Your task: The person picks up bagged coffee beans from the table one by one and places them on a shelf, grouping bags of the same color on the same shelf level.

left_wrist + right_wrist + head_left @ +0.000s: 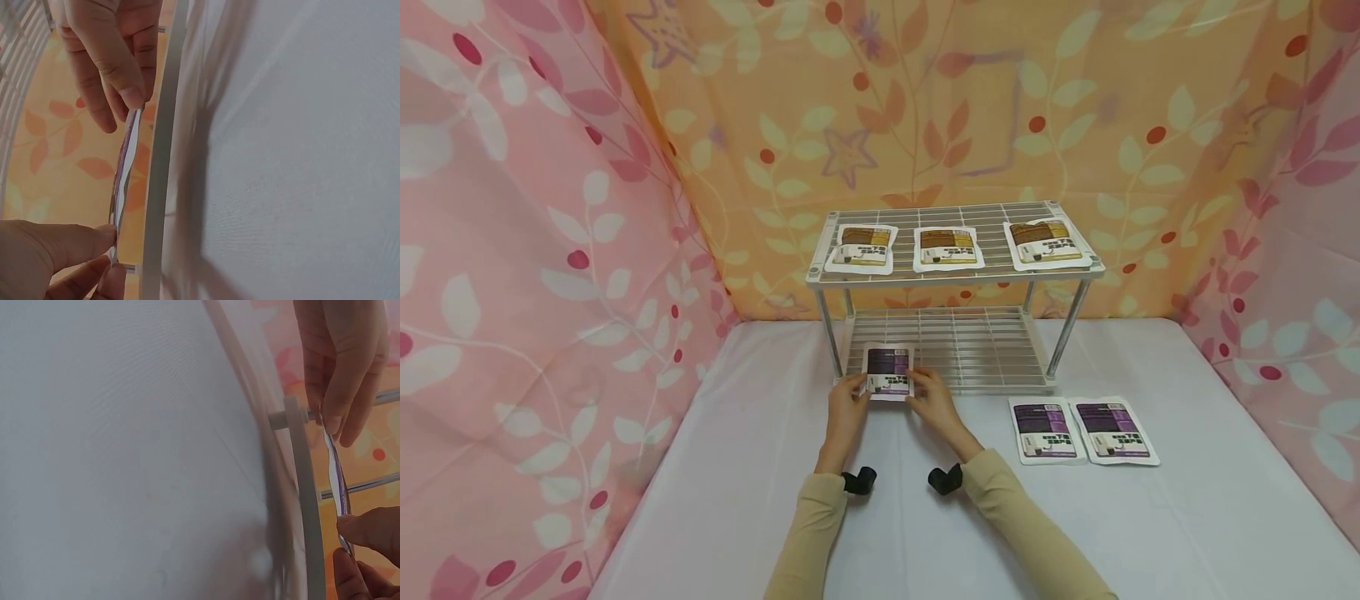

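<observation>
Both hands hold one white pouch with a purple label (pixel 888 372) at the front left of the rack's lower shelf. The left hand (pixel 847 410) pinches its left edge between thumb and fingers. On the opposite edge, the right hand (pixel 936 406) pinches it the same way. Seen edge-on in the left wrist view, the pouch (pixel 125 165) is thin and runs between the two sets of fingertips, close over the shelf's front bar (pixel 157 169). The right wrist view shows the same pouch (pixel 339 481) beside that bar.
A two-tier wire rack (pixel 955 279) stands at the back of the white table (pixel 880 533). On its top shelf lie three pouches with brown-yellow labels, among them the middle one (pixel 948 248). Two purple-label pouches, one at left (pixel 1048 430), lie right of the rack.
</observation>
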